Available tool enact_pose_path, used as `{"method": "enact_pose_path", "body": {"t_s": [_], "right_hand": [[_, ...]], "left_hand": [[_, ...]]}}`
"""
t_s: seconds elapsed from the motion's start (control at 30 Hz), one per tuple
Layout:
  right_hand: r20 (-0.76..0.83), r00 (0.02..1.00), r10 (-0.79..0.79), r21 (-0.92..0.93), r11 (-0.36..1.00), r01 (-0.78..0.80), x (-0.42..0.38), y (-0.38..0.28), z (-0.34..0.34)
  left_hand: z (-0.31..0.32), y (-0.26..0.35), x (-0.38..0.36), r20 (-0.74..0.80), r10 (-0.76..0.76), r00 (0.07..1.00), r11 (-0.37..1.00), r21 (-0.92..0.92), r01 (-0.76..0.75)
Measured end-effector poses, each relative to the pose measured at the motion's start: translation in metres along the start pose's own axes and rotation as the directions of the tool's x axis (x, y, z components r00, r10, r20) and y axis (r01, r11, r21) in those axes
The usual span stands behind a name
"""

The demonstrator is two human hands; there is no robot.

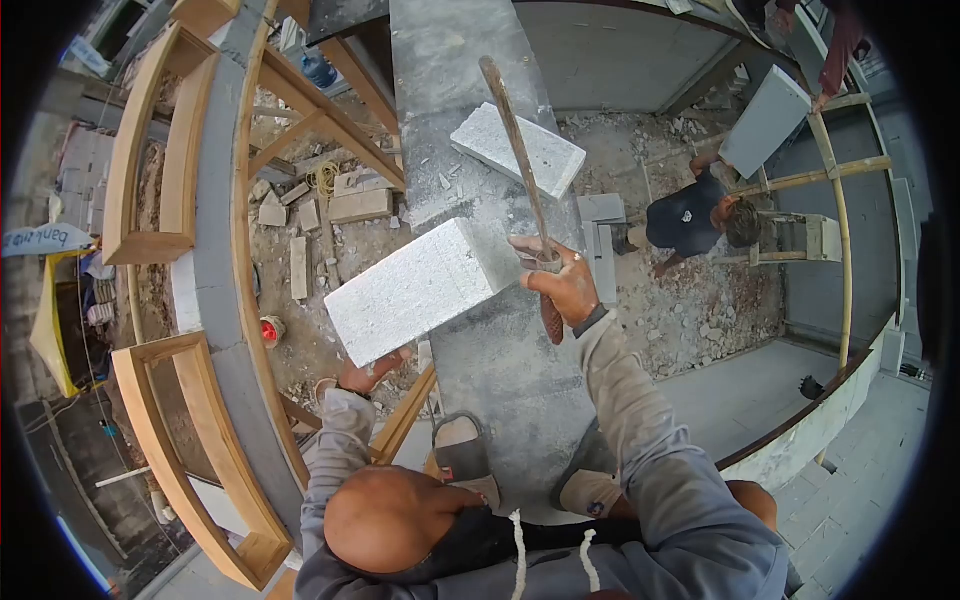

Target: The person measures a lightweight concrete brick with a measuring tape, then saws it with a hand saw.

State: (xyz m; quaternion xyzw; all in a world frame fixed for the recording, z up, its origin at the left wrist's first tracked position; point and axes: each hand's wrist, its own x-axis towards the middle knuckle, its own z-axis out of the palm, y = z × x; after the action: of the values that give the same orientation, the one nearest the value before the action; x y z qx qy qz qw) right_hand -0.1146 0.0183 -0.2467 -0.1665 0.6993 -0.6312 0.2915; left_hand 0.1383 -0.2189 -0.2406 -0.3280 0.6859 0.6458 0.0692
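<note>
A white aerated concrete block (410, 290) is tilted over the left edge of the grey plank. My left hand (375, 372) is closed on its lower left end, with the fingers partly hidden beneath it. My right hand (566, 285) grips a long, rusty, machete-like blade (517, 140), whose dark textured handle pokes out below the fist. The thumb and fingertips of that hand are by the block's right end. Farther up the plank lies a second white block (520, 150), partly behind the blade, with white chips around it.
I squat on the dusty plank (510, 375), raised above a rubble-strewn floor. Wooden frames (190, 150) line the left wall. Down at right, a person in a dark shirt (690, 215) reaches to a large pale block (768, 122); another person's hand is at its upper side. Bamboo poles (845, 250) stand there.
</note>
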Motion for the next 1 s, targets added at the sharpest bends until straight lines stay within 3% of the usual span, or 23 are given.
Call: {"method": "enact_pose_path", "body": {"t_s": [0.03, 0.07, 0.1, 0.17, 0.23, 0.3, 0.37, 0.43, 0.5, 0.6, 0.67, 0.77, 0.8, 0.9, 0.93, 0.97, 1.0], "right_hand": [[0.025, 0.999, -0.041, 0.009, 0.999, 0.041, 0.001, -0.006, 0.007], [0.081, 0.996, 0.040, 0.054, 0.998, -0.044, -0.001, -0.012, 0.012], [0.139, 0.983, 0.122, 0.087, 0.987, -0.135, -0.007, -0.016, 0.015], [0.133, 0.988, 0.081, 0.030, 0.996, -0.086, -0.011, -0.004, 0.019], [0.130, 0.982, 0.135, 0.071, 0.987, -0.145, -0.017, -0.011, 0.024], [0.103, 0.987, 0.122, 0.123, 0.983, -0.134, -0.018, 0.000, 0.032], [0.093, 0.995, 0.022, 0.171, 0.985, -0.037, -0.021, -0.007, 0.041], [0.050, 0.990, 0.135, 0.173, 0.975, -0.142, -0.031, -0.015, 0.047], [0.018, 0.986, 0.168, 0.108, 0.980, -0.169, -0.026, -0.006, 0.038], [0.025, 0.996, 0.086, -0.071, 0.994, -0.084, -0.030, -0.026, 0.029], [-0.125, 0.988, 0.095, -0.090, 0.990, -0.106, -0.032, -0.030, 0.023], [-0.166, 0.980, 0.113, 0.048, 0.993, -0.106, -0.020, -0.016, 0.014], [-0.196, 0.969, 0.148, 0.037, 0.989, -0.143, -0.014, -0.020, 0.015], [-0.134, 0.970, 0.201, 0.030, 0.980, -0.199, 0.002, -0.027, 0.024], [-0.127, 0.971, 0.201, 0.031, 0.980, -0.198, 0.009, -0.022, 0.026], [-0.111, 0.975, 0.194, -0.056, 0.978, -0.201, 0.016, -0.013, 0.029], [-0.096, 0.978, 0.188, -0.145, 0.969, -0.200, 0.020, -0.007, 0.031]], "left_hand": [[-0.005, -0.020, 0.013, 0.043, 0.106, 0.993, 0.982, 0.155, -0.112], [0.001, -0.001, 0.013, -0.014, 0.275, 0.961, 0.944, 0.195, -0.268], [-0.003, -0.011, 0.012, -0.014, 0.155, 0.988, 0.976, 0.159, -0.151], [-0.007, -0.011, 0.012, 0.053, 0.053, 0.997, 0.991, 0.124, -0.059], [-0.004, -0.019, 0.016, 0.069, 0.125, 0.990, 0.991, -0.050, -0.122], [-0.007, -0.022, 0.018, 0.082, 0.260, 0.962, 0.960, 0.088, -0.267], [-0.004, -0.045, 0.027, 0.033, 0.244, 0.969, 0.970, -0.024, -0.243], [0.005, -0.032, 0.020, -0.011, 0.211, 0.977, 0.976, -0.048, -0.211], [0.024, -0.041, 0.014, -0.227, 0.389, 0.893, 0.921, 0.077, -0.382], [0.026, -0.008, 0.008, -0.216, 0.351, 0.911, 0.935, 0.134, -0.328], [0.025, 0.023, 0.005, -0.049, 0.101, 0.994, 0.988, 0.118, -0.095], [0.026, 0.056, 0.008, -0.042, 0.140, 0.989, 0.979, 0.159, -0.131], [0.027, 0.060, 0.014, -0.106, 0.049, 0.993, 0.984, 0.173, -0.030], [0.018, 0.061, 0.028, -0.193, 0.020, 0.981, 0.975, 0.223, 0.024], [0.014, 0.056, 0.028, -0.148, 0.166, 0.975, 0.976, 0.165, -0.141], [0.014, 0.048, 0.034, -0.151, 0.163, 0.975, 0.977, 0.164, -0.138], [0.015, 0.031, 0.047, -0.143, 0.021, 0.990, 0.989, 0.147, 0.000]]}}
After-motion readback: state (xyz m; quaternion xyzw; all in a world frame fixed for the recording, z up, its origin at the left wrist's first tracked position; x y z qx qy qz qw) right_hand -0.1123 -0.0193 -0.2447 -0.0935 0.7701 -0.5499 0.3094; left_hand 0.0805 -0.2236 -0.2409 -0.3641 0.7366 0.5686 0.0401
